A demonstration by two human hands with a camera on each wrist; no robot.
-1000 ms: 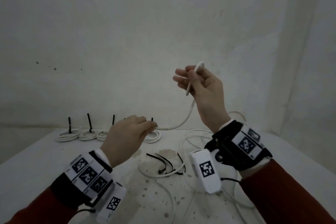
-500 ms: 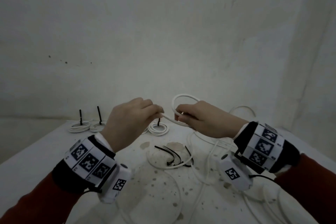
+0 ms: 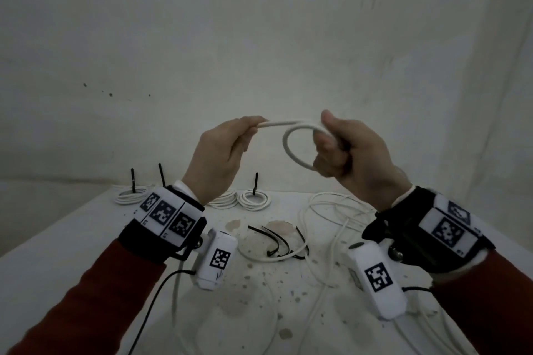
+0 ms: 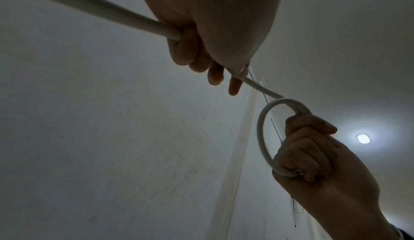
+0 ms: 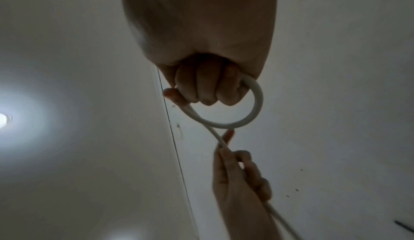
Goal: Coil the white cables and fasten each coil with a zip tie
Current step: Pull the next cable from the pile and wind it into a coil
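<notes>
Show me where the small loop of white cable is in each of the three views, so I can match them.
Head: the cable loop is at centre, in the air, held by the right hand.
Left wrist: the loop is at lower right, beside the right hand.
Right wrist: the loop is at centre, under the curled fingers.
Shared landmark: the left hand pinching the straight cable part that leads into the loop.
</notes>
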